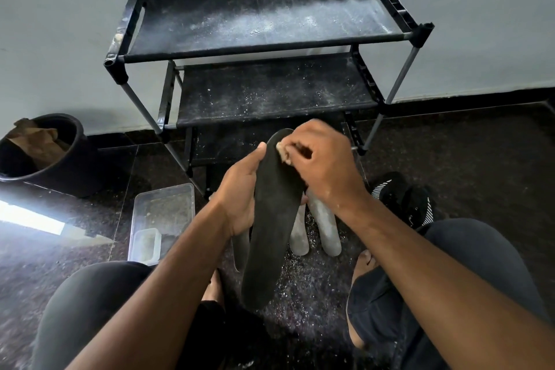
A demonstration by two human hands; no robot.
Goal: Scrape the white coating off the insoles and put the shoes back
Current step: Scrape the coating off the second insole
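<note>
A dark insole (271, 225) stands nearly upright in front of me, its toe end up. My left hand (240, 189) grips it along its left edge at mid-length. My right hand (321, 165) presses its fingertips, caked with pale residue, against the insole's upper right edge. Behind it on the floor lie two white-coated insoles (326, 228) and part of a greyish one (240, 249). A black shoe (402, 198) with white stripes sits on the floor at the right.
A black shoe rack (270, 51) dusted with white powder stands against the wall. A clear plastic tub (162, 213) holding a small container lies at the left. A black bucket (42, 153) with brown paper is far left. White flakes (300, 279) litter the dark floor between my feet.
</note>
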